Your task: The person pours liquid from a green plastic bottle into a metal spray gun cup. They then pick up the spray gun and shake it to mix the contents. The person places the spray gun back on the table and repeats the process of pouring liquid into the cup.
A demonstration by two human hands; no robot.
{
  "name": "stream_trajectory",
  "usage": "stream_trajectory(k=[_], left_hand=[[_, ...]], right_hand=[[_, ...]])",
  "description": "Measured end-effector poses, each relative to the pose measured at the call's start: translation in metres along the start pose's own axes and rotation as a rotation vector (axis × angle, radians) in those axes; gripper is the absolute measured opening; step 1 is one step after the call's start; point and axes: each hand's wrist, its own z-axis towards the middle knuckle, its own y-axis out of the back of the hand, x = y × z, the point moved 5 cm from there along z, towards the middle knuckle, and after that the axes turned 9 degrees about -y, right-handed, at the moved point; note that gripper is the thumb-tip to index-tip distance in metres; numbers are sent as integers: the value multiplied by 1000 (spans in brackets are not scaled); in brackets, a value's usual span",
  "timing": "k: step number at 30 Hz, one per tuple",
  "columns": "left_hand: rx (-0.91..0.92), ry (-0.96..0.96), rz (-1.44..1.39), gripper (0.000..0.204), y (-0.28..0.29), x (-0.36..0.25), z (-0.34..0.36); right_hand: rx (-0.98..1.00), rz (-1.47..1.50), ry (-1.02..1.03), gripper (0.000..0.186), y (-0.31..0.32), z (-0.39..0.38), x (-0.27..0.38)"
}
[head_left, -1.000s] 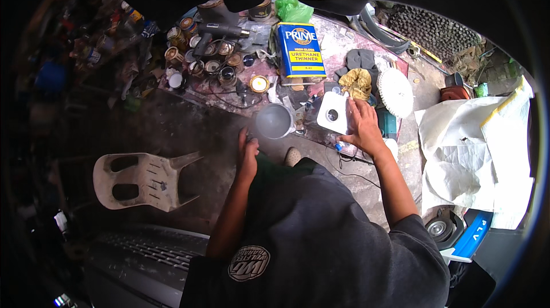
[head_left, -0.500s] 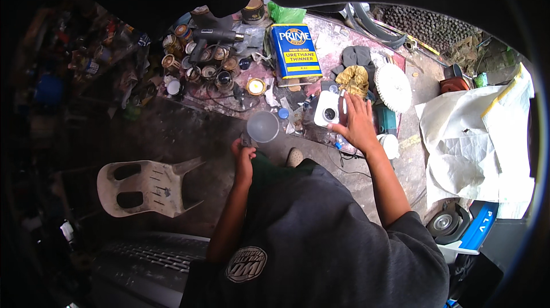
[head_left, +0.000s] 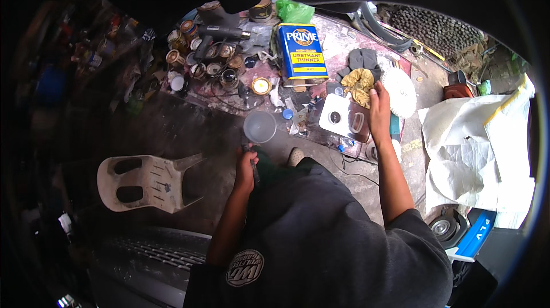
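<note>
My left hand (head_left: 246,166) is closed around a dark handle-like part just below a translucent round cup (head_left: 260,127). Most of that part is hidden by the fingers. Beside the table's near edge stands a rectangular can (head_left: 346,132) with a white and brown top, a round dark opening and a carrying handle. My right hand (head_left: 379,112) is at the can's right side, seen edge-on with its fingers stretched out; whether it touches the can I cannot tell. A crumpled tan cloth (head_left: 359,80) and a round white fluffy pad (head_left: 399,93) lie beyond that hand.
A large blue and yellow can (head_left: 303,56) stands on the cluttered table. To its left are several small tins, an open jar (head_left: 260,85) and a heat gun (head_left: 220,34). A plastic chair (head_left: 146,185) lies at left; a white sheet (head_left: 475,153) hangs at right.
My right hand has moved from above the can's top to its right side, uncovering the carrying handle. The left hand and the cup have shifted only slightly.
</note>
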Motion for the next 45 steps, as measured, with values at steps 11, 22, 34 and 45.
stream_trajectory(k=[11,22,34,45], left_hand=[[21,-102,2,38,-9,-14,1],[19,21,-79,31,-10,-12,17],[-60,26,-229,22,9,5,-5],[-223,-74,-226,32,52,-24,0]], right_hand=[[33,-362,215,52,-46,-30,3],[43,-319,225,52,-43,-29,6],[49,-283,229,52,-40,-29,2],[166,-129,485,66,-65,-84,138]])
